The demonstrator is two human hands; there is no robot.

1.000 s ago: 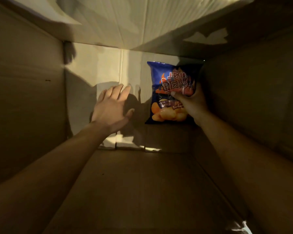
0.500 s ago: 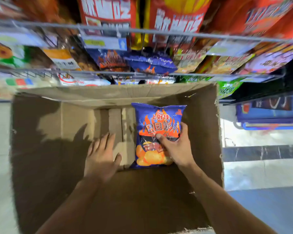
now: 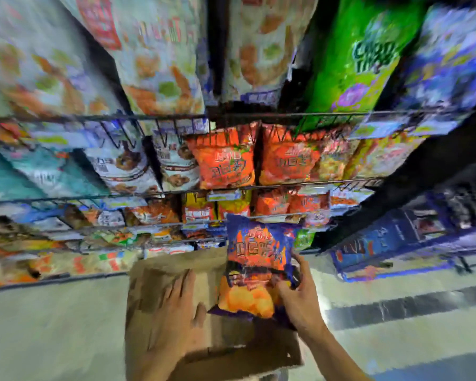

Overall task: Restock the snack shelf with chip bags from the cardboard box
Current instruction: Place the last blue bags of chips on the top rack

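Note:
A blue and orange chip bag (image 3: 256,259) is held upright above the open cardboard box (image 3: 160,273), its top reaching the lower wire shelves. My right hand (image 3: 300,298) grips the bag's lower right side, thumb on its front. My left hand (image 3: 176,312) is spread flat with straight fingers over the box's left part, holding nothing. The snack shelf (image 3: 231,155) fills the upper view, its wire tiers packed with orange, white and green bags. The frame is motion-blurred.
Pale floor (image 3: 52,325) lies left and right of the box. A low blue display rack (image 3: 390,243) stands on the right, with a dark shelf upright (image 3: 423,171) slanting above it. A grey floor stripe (image 3: 410,303) runs at the right.
My right hand has lifted the chip bag out of the box toward the shelves. The view rose from inside the box to the shelving. My left hand stays open over the box.

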